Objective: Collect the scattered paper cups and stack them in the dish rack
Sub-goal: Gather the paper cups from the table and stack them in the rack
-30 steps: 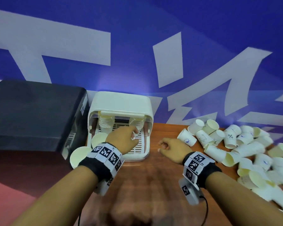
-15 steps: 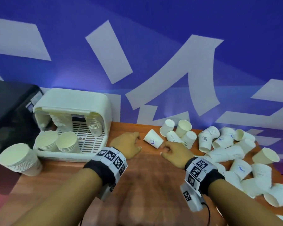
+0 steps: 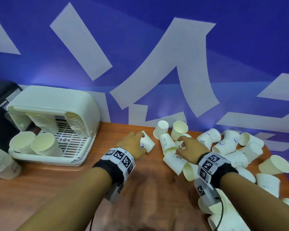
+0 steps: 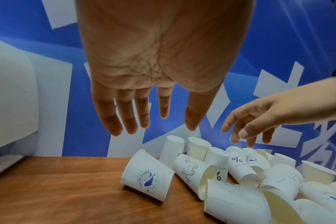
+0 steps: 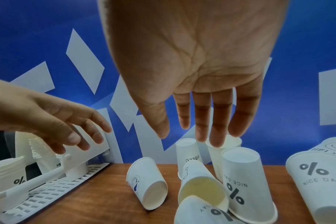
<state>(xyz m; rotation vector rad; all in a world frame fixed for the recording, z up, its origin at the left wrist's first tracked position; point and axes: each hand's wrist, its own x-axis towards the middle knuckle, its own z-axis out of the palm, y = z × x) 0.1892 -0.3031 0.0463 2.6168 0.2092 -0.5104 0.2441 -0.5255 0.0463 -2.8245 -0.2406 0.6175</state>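
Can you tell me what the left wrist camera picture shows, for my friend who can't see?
An open left hand reaches down toward a whale cup lying on its side on a wooden table. The right hand reaches over a pile of paper cups.

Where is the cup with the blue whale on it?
The whale cup lies on its side on the wooden table, at the left edge of the pile, beside the bear cup and under the open left hand.

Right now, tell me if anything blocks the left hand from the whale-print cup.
Nothing visible does. The left hand hovers open above the whale-print cup, which lies on its side at the near-left edge of the pile. The bear-print cup lies beside it, not over it.
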